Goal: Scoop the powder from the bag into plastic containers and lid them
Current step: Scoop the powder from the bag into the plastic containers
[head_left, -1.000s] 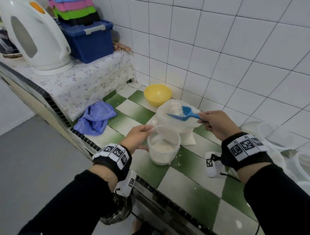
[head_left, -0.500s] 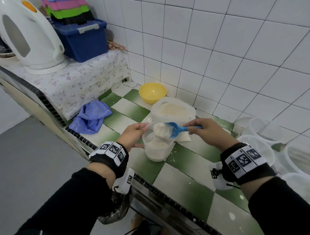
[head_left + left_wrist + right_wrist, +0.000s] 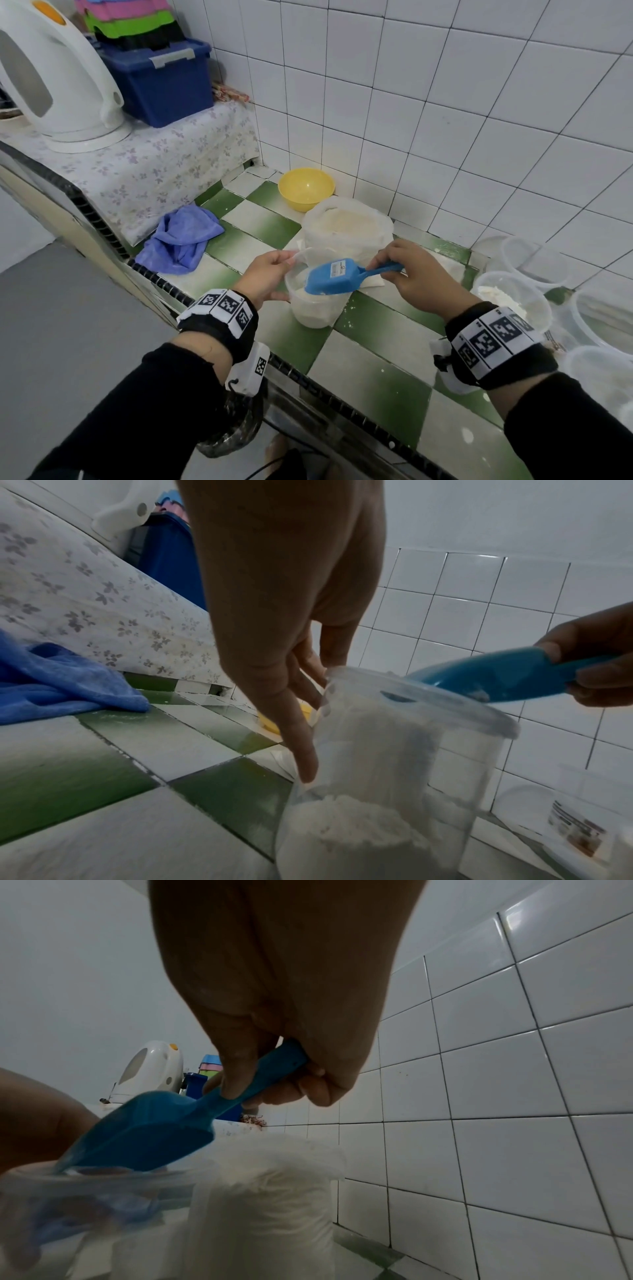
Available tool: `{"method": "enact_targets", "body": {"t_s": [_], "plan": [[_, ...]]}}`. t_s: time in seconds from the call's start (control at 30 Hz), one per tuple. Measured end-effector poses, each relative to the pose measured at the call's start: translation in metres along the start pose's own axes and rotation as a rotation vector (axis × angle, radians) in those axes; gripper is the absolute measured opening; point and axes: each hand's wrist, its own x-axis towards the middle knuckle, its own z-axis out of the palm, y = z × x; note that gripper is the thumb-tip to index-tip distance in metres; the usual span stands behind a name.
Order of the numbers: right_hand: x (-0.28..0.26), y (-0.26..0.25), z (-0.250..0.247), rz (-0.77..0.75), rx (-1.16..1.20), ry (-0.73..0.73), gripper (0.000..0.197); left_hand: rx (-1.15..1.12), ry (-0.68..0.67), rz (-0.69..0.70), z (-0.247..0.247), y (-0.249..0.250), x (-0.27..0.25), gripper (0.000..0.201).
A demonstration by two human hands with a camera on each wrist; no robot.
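A clear plastic container (image 3: 313, 310), partly filled with white powder, stands on the green and white tiled counter (image 3: 376, 346). My left hand (image 3: 272, 274) holds it by the rim and side; in the left wrist view the fingers (image 3: 301, 739) lie down the container (image 3: 377, 804) wall. My right hand (image 3: 409, 274) grips the handle of a blue scoop (image 3: 334, 277), turned face down over the container's mouth. Behind stands the open white bag of powder (image 3: 346, 228). In the right wrist view, the scoop (image 3: 154, 1123) tips into the container (image 3: 103, 1191) in front of the bag (image 3: 274, 1191).
A yellow bowl (image 3: 306, 188) sits by the wall behind the bag. A blue cloth (image 3: 181, 240) lies at the left. Several clear containers (image 3: 513, 301) crowd the right side, one holding powder. A white kettle (image 3: 58, 85) and blue box (image 3: 161, 82) stand on the raised shelf.
My right hand carried the scoop, heaped with powder, from the bag to over the container and turned it over. The left hand kept its hold on the container.
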Motion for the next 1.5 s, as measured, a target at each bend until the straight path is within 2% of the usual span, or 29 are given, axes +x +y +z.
{"method": "enact_targets", "body": {"t_s": [0.13,0.37,0.6,0.67,0.77,0.93,1.03,1.3,1.5], "plan": [[-0.003,0.002,0.0,0.043,0.029,0.011,0.026,0.004,-0.003,0.001,0.0,0.0,0.0,0.019],[-0.002,-0.003,-0.005,0.219,0.233,0.028,0.02,0.007,0.006,-0.012,0.0,0.0,0.001,0.012],[0.014,-0.012,-0.009,0.3,0.382,0.181,0.016,0.019,-0.038,-0.003,-0.004,0.003,0.004,0.024],[0.022,-0.015,-0.012,0.301,0.316,0.244,0.015,0.014,-0.041,0.003,-0.004,0.005,0.006,0.024],[0.037,-0.016,-0.016,0.283,-0.011,0.276,0.022,0.031,-0.036,0.001,-0.005,0.007,0.009,0.024],[0.057,-0.016,-0.014,0.191,-0.555,0.214,0.029,0.062,-0.031,0.002,-0.01,0.009,0.016,0.023],[0.066,-0.019,-0.01,0.186,-0.716,0.129,0.024,0.066,-0.033,-0.003,-0.013,0.01,0.02,0.022],[0.09,-0.016,0.007,0.257,-0.665,-0.049,0.022,0.037,-0.05,-0.038,-0.018,0.012,0.025,0.022],[0.101,-0.012,0.013,0.391,-0.429,-0.117,0.022,-0.041,-0.072,-0.059,-0.017,0.014,0.022,0.013]]}}
